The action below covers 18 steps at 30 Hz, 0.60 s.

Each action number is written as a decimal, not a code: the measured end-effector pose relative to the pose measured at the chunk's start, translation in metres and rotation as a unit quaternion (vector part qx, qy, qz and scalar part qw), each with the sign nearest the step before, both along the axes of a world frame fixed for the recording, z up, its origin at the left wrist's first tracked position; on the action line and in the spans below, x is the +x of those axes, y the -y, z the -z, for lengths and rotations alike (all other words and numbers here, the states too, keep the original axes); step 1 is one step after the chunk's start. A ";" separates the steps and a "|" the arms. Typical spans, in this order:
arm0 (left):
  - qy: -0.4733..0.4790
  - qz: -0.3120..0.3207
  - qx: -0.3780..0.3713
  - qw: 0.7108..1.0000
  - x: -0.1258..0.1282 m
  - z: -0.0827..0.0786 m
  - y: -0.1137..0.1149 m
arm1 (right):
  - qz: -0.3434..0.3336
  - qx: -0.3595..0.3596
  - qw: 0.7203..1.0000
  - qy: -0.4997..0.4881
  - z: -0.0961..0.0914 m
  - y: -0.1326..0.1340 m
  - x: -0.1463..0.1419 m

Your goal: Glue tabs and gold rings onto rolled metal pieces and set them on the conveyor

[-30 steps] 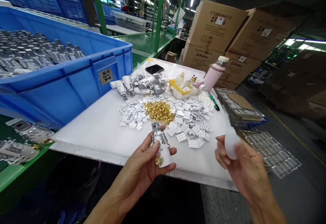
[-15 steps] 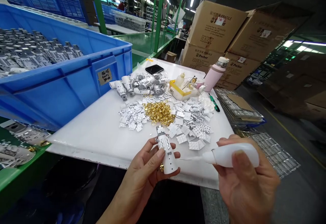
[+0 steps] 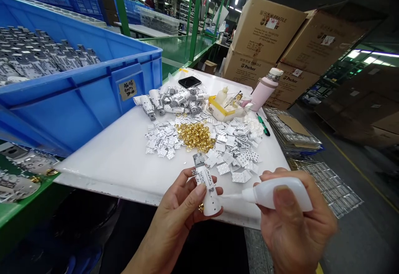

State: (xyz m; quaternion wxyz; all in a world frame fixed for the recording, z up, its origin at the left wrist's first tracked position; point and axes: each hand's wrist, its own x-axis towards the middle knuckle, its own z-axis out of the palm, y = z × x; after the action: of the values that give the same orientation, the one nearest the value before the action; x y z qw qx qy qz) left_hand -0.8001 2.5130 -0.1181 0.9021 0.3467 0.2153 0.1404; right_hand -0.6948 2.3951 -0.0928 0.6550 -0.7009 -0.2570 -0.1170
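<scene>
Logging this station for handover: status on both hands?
Left hand holding white cylindrical part. Right hand holding white nozzle bottle, tip close to part. Loose metal plates lie beyond, not blocking.

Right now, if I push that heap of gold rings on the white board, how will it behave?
The heap of gold rings will probably spread easily, since the rings seem to lie loose. Being round, some may well roll away across the smooth white board. Each looks small and thin, so probably light, yet stiff rather than floppy.

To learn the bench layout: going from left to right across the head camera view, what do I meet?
Blue plastic crate → gold rings → pink bottle → stacked metal frames
</scene>
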 end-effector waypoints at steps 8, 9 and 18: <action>0.006 -0.005 -0.009 1.000 -0.001 0.001 0.000 | -0.003 -0.007 1.000 0.011 -0.001 -0.001 -0.002; 0.007 -0.005 -0.009 1.000 0.000 0.001 0.001 | 0.000 -0.005 1.000 0.010 -0.002 -0.002 -0.003; 0.002 -0.007 -0.007 1.000 -0.001 0.000 0.002 | 0.014 -0.015 1.000 0.020 -0.003 -0.001 -0.006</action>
State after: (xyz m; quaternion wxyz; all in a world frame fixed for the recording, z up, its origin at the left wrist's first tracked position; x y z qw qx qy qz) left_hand -0.8008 2.5113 -0.1185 0.9040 0.3382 0.2171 0.1456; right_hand -0.7010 2.3964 -0.0900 0.6371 -0.7121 -0.2618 -0.1362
